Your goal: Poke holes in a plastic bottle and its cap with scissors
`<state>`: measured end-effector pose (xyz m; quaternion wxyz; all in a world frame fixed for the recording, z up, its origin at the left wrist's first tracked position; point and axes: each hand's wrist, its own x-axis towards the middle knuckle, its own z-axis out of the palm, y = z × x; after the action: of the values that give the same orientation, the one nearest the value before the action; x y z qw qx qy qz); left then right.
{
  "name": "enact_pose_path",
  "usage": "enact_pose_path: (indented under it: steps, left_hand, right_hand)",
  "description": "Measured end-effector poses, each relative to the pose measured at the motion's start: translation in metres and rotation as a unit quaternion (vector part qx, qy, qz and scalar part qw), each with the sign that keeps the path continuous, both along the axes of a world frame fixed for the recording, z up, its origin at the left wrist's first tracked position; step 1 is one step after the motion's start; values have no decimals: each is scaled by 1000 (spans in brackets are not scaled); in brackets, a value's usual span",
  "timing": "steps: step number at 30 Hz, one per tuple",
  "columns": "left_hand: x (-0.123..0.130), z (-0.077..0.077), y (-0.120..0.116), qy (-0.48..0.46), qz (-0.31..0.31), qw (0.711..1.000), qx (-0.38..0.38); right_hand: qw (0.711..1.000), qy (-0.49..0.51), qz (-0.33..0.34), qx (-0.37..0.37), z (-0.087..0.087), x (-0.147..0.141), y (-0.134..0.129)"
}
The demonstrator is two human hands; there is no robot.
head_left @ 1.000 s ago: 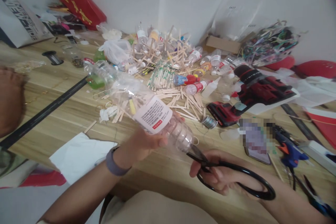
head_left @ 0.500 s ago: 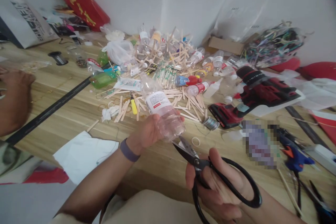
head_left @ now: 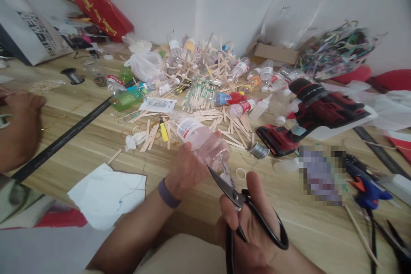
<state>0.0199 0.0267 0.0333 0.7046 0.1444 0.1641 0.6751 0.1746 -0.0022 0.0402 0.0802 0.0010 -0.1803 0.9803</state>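
The person's left hand (head_left: 189, 169) is clamped around one clear plastic bottle (head_left: 210, 145), held tilted above the desk (head_left: 58, 113) with its base toward the person. The bottle's white label (head_left: 189, 128) carries rows of small dark print and a red patch, too small to read. The right hand (head_left: 253, 227) is closed on one pair of black-handled scissors (head_left: 226, 186), whose parted blades meet the bottle's near end; whether one blade is inside, one cannot tell. The two hands are apart. One purple band (head_left: 168, 195) circles the left wrist. Beyond lie many flat wooden sticks (head_left: 236, 130) and labelled bottles (head_left: 242, 108), too tangled to count, and one yellow-handled screwdriver (head_left: 163, 132). On the right are one red and black drill (head_left: 324, 109) and one blue glue gun (head_left: 367, 190). Two spools show: a dark one (head_left: 73, 76) at left and a smaller one (head_left: 259, 150) by the drill. One white bag (head_left: 35, 30) reads "NEW" in dark capitals; the red object (head_left: 99, 6) bears gold characters, too blurred to read. Another person's hand (head_left: 24, 105) is at far left.
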Motion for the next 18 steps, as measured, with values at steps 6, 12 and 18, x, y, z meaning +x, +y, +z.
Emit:
enact_pose_path:
  steps: [6,12,18]
  left_hand:
    - [-6,-3,0,49,-19,998,-15]
    - [-12,11,-3,39,-10,999,-32]
    - [-10,18,-4,60,5,995,-75]
  right_hand:
    - [999,-17,-5,46,4,2,11]
    - [987,-117,-7,112,3,18,19]
    - [975,-152,25,160,3,17,20]
